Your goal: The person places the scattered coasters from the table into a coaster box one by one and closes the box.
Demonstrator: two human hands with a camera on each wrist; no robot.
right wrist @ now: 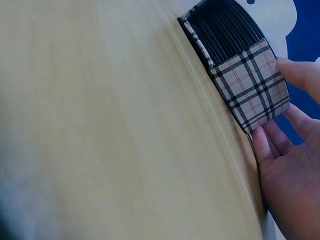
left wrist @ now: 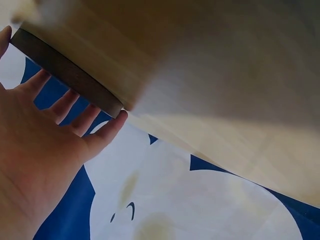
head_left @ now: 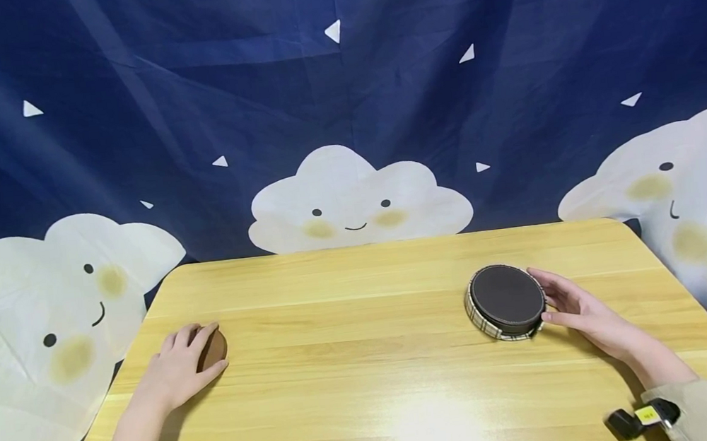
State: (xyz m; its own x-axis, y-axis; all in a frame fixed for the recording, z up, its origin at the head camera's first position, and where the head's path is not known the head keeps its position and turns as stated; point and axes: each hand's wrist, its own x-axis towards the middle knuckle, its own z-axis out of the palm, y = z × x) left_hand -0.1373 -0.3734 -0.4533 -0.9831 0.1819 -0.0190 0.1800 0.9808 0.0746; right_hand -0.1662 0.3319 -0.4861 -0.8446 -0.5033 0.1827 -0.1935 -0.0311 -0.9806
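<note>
My left hand (head_left: 176,371) lies over a flat brown round disc (head_left: 215,349) at the table's left side. Its fingers and thumb span the rim, and the left wrist view shows the disc's dark edge (left wrist: 67,72) held between them. On the right half of the table stands a round holder with a plaid side (right wrist: 252,85) and a black stitched top (head_left: 508,294). Several thin black discs (right wrist: 222,27) are stacked inside it, seen through its open side. My right hand (head_left: 583,313) grips the holder's right side, thumb nearer me and fingers farther back.
The pale wooden table (head_left: 340,349) has a bright glare spot near its front. Behind it hangs a dark blue cloth (head_left: 290,92) printed with smiling clouds. A small black device with a yellow label (head_left: 646,416) sits at the right sleeve.
</note>
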